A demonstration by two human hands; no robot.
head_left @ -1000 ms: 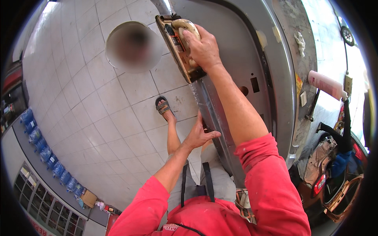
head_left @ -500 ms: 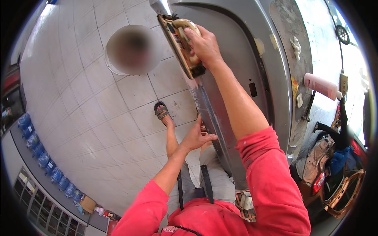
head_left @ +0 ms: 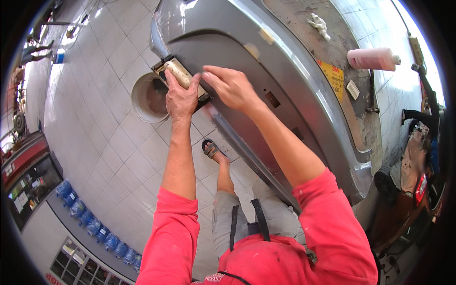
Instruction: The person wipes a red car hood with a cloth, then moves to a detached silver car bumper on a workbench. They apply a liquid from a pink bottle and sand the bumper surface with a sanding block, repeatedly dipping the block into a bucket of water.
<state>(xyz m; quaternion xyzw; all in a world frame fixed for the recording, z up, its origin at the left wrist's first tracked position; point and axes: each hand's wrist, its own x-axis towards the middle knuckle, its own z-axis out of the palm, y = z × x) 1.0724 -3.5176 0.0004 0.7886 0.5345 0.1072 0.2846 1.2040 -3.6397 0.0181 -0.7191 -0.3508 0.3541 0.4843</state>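
Observation:
A long sanding block (head_left: 180, 72) with a pale, rounded handle lies against the left end of a grey car bumper (head_left: 223, 52). My left hand (head_left: 182, 97) grips it, the thumb and fingers spread around the handle. Just to the right, my right hand (head_left: 232, 89) hovers over the bumper with its fingers stretched forward, holding nothing; the fingertips come close to the block. The bumper's near edge looks scuffed and dull, and tan filler patches (head_left: 251, 51) show on its upper face.
Below the block, a round bucket (head_left: 137, 97) stands on the tiled floor. Past the bumper are a pink bottle (head_left: 370, 59), a yellow sheet (head_left: 332, 78), a small white block (head_left: 352, 89) and a crumpled white rag (head_left: 319, 26). Blue water jugs (head_left: 93, 226) line the lower left.
My left hand has come up from the bumper's near edge and taken hold of the sanding block. My right hand has let go of it. The view has shifted.

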